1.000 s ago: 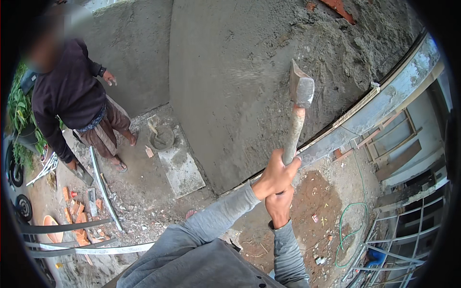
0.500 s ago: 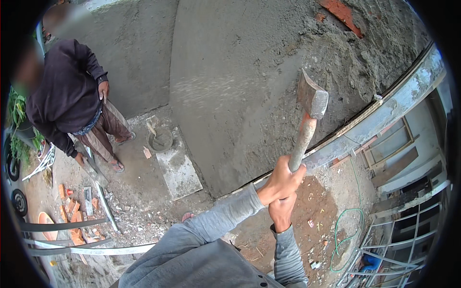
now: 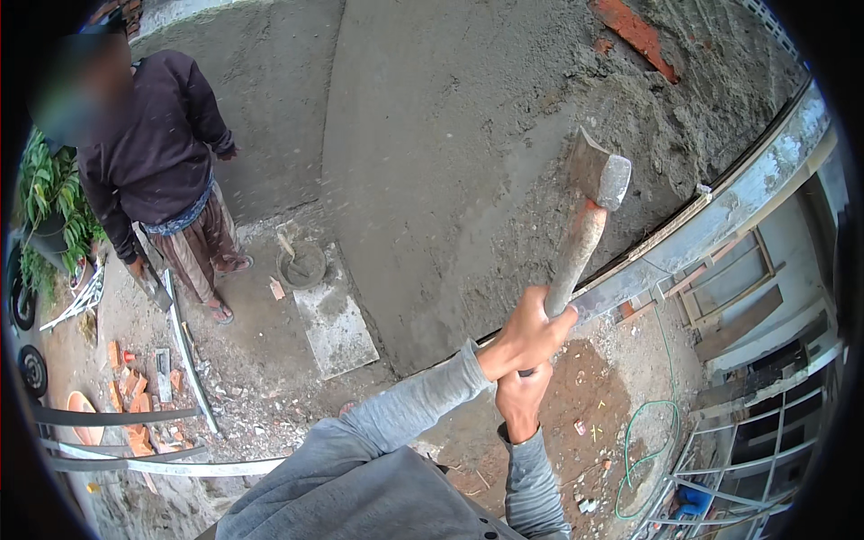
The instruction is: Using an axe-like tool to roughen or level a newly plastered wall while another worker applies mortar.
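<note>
Both my hands grip the handle of an axe, whose worn, mortar-smeared head points away from me. My left hand is closed around the handle partway up. Just below it, my right hand wraps the handle's lower end, mostly hiding it. The axe head appears over rough grey mortar; whether it touches the mortar I cannot tell. A smoother band of the same mortar stretches off to its left.
A person in a dark sweater stands at left, a flat-bladed tool in hand. A mortar bucket sits beside a pale slab. Broken bricks lie at lower left. A long board edge curves along the right; a green hose lies below.
The axe head has shifted slightly right and up, with both my hands still on the handle. The other person has straightened up, one hand swinging outward. White flecks over the mortar have thinned.
</note>
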`<action>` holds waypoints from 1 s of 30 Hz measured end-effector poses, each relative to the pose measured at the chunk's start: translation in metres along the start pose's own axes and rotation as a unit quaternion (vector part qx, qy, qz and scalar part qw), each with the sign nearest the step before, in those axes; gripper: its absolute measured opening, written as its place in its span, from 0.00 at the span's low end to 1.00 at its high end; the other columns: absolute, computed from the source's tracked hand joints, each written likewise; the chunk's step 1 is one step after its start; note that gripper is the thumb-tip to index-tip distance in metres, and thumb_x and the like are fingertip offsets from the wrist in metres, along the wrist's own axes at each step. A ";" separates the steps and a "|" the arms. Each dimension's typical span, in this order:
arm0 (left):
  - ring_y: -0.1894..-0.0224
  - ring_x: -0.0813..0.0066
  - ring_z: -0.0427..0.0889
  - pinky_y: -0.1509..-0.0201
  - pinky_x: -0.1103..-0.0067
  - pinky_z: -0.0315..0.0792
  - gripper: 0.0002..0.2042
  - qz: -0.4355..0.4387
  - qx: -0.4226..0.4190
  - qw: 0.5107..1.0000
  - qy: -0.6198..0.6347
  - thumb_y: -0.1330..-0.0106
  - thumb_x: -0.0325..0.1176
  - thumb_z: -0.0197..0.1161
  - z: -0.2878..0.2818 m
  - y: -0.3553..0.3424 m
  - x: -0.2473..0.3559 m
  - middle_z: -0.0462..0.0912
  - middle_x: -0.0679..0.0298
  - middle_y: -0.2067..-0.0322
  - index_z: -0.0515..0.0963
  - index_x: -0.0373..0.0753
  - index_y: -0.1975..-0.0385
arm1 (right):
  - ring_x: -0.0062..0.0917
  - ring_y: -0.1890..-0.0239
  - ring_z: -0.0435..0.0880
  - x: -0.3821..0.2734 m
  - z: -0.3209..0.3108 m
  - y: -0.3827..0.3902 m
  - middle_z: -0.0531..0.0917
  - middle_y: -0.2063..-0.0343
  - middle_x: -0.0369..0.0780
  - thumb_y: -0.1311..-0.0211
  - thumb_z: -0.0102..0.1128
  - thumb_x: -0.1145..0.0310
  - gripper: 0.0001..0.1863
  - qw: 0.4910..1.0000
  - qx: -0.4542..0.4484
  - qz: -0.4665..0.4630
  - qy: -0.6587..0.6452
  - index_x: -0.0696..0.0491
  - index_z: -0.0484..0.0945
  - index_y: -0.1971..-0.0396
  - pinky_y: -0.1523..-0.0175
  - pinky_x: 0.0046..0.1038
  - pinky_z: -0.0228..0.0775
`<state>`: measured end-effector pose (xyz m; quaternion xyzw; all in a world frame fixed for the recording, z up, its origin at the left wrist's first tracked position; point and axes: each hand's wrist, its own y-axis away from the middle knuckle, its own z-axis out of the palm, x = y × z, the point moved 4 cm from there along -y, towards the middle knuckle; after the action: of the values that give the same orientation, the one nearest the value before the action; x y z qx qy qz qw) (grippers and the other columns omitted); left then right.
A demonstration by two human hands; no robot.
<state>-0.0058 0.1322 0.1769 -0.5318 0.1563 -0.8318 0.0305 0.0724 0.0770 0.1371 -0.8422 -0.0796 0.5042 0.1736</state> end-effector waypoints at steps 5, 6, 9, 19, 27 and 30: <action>0.84 0.78 0.70 0.79 0.76 0.62 0.07 0.171 -0.092 0.981 0.000 0.45 0.28 0.59 0.035 0.035 0.069 0.71 0.63 0.86 0.70 0.32 0.77 | 0.20 0.73 0.78 -0.002 0.003 0.013 0.80 0.79 0.39 0.48 0.55 0.76 0.06 0.984 0.167 -0.046 -0.033 0.63 0.77 0.72 0.67 0.27 0.69; 0.84 0.75 0.72 0.78 0.76 0.63 0.06 0.227 -0.144 0.963 -0.003 0.46 0.28 0.60 0.041 0.043 0.080 0.73 0.60 0.85 0.71 0.32 0.76 | 0.21 0.72 0.78 0.009 0.005 0.010 0.81 0.79 0.39 0.48 0.56 0.76 0.06 0.973 0.222 -0.052 -0.026 0.63 0.77 0.72 0.66 0.27 0.69; 0.86 0.70 0.72 0.81 0.72 0.61 0.06 0.287 -0.136 0.947 -0.050 0.47 0.28 0.59 0.034 0.043 0.061 0.69 0.57 0.88 0.69 0.33 0.79 | 0.22 0.70 0.79 0.047 0.014 0.008 0.81 0.78 0.39 0.48 0.57 0.74 0.08 0.922 0.381 -0.065 -0.001 0.64 0.77 0.71 0.64 0.28 0.70; 0.81 0.82 0.69 0.77 0.75 0.62 0.08 0.146 -0.068 0.987 -0.010 0.41 0.29 0.58 0.027 0.024 0.067 0.70 0.65 0.85 0.71 0.34 0.80 | 0.20 0.70 0.80 -0.008 -0.021 0.019 0.81 0.76 0.34 0.45 0.62 0.70 0.11 0.963 0.210 -0.168 0.031 0.63 0.78 0.67 0.63 0.26 0.71; 0.83 0.82 0.70 0.80 0.74 0.62 0.11 0.007 0.026 0.998 -0.058 0.43 0.31 0.58 0.005 -0.006 0.042 0.71 0.66 0.87 0.69 0.34 0.84 | 0.16 0.77 0.76 0.011 0.001 -0.020 0.79 0.79 0.33 0.46 0.61 0.70 0.10 0.996 -0.028 0.077 -0.021 0.63 0.77 0.69 0.71 0.22 0.68; 0.83 0.82 0.69 0.81 0.75 0.61 0.11 0.034 0.025 0.999 -0.006 0.42 0.31 0.58 0.007 -0.013 0.038 0.70 0.68 0.87 0.70 0.35 0.84 | 0.14 0.77 0.74 -0.025 -0.005 -0.011 0.79 0.79 0.33 0.46 0.59 0.73 0.07 0.996 0.056 -0.045 -0.054 0.63 0.76 0.73 0.74 0.23 0.65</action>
<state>-0.0151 0.1343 0.2166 -0.5299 0.1529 -0.8310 0.0729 0.0650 0.0783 0.1635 -0.7981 -0.0984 0.5444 0.2387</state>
